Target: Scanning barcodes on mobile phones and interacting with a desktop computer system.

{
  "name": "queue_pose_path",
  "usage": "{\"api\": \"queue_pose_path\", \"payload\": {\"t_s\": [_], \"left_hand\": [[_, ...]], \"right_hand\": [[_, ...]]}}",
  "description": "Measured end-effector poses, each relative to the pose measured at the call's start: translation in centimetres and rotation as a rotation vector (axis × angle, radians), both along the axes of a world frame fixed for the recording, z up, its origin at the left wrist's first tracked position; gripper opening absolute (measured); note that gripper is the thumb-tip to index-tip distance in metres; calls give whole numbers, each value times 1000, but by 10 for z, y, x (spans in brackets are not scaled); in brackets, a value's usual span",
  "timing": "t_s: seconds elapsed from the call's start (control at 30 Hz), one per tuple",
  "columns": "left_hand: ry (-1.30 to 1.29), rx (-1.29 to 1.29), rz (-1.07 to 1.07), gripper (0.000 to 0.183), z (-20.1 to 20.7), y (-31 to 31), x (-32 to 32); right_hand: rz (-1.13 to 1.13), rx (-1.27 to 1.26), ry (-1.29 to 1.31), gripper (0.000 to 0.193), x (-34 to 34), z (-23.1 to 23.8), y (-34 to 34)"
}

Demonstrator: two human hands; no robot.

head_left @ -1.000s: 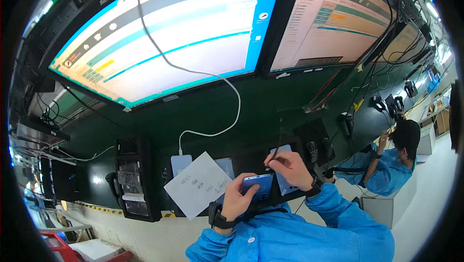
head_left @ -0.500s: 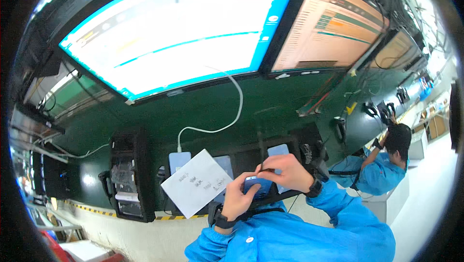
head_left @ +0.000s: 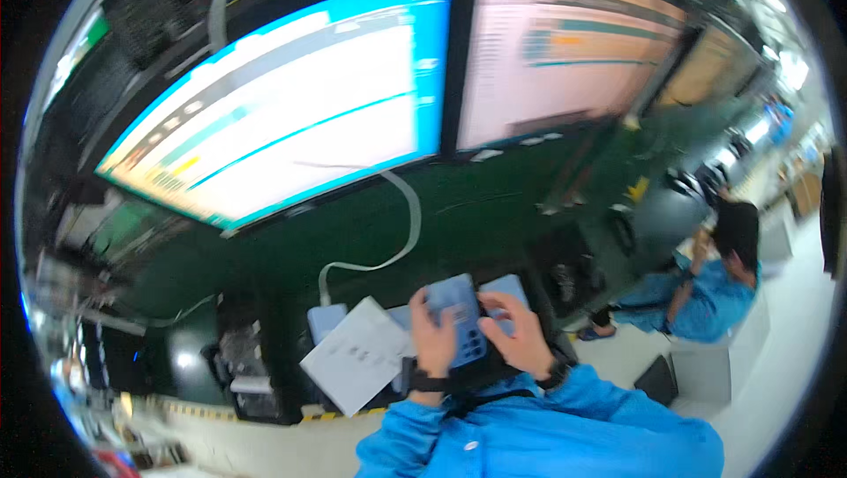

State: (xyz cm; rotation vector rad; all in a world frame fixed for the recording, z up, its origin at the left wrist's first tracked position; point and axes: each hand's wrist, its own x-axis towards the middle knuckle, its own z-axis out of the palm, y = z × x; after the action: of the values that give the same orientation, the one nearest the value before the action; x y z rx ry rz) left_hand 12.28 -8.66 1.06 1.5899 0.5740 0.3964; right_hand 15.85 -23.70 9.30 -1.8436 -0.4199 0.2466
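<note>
1. Holding the blue phone (head_left: 465, 297) in the head view, the left hand (head_left: 434, 347) closes around its left edge, thumb across the back; a loosened thumb could let it slip.
2. The right hand (head_left: 524, 338) is half-curled beside it; whether it grips anything, I cannot tell.
3. Between both hands, a dropped phone could strike the second phone (head_left: 512, 285).

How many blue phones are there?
4 show: the held phone in the left hand, the right phone by the right hand, the left phone at the cable, and the middle phone partly hidden by the paper. More may be hidden.
</note>
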Motion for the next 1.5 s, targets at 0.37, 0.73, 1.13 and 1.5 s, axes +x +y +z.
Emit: {"api": "queue_pose_path", "payload": {"t_s": [0.37, 0.73, 1.13, 1.5], "left_hand": [[3, -69, 10, 16, 64, 18, -146], [152, -219, 496, 19, -63, 106, -425], [-33, -305, 814, 19, -81, 285, -583], [532, -276, 357, 26, -225, 474, -682]], "right_hand": [[698, -163, 385, 27, -36, 7, 38], [1143, -391, 355, 32, -220, -16, 166], [971, -247, -419, 35, -286, -10, 409], [-254, 59, -1321, 33, -85, 220, 551]]}}
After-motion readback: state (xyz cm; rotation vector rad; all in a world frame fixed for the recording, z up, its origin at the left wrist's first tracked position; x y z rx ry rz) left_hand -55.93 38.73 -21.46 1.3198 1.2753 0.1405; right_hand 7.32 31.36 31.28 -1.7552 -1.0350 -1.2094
